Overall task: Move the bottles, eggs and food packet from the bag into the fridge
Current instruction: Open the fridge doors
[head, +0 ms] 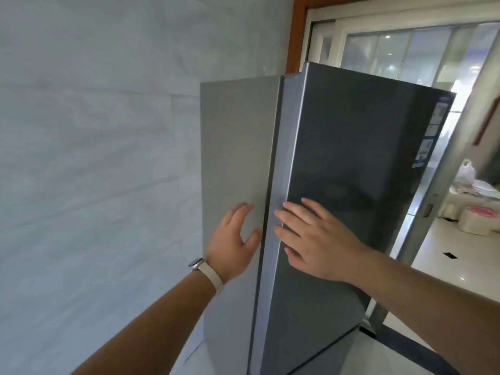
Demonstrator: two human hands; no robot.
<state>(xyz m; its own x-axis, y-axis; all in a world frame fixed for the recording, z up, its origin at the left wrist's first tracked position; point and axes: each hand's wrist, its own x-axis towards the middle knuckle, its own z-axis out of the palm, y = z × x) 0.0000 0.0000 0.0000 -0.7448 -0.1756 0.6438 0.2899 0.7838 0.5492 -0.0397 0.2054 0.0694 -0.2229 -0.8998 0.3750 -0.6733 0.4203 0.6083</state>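
I see the fridge (pixel 351 185) filling the centre, a tall grey cabinet with a dark glossy door, standing against a pale marbled tile wall (pixel 94 158) at nine o'clock. My left hand (pixel 232 239) lies flat on the fridge's grey side panel, its grip spread apart and holding nothing, a watch (pixel 198 263) on its wrist. My right hand (pixel 316 236) presses the door near its silver edge, fingers apart too. At three o'clock, through a doorway, a tied white bag (pixel 466 171) sits on a cluttered desk (its contents cannot be seen). Glossy white floor tiles (pixel 446 255) shine below it.
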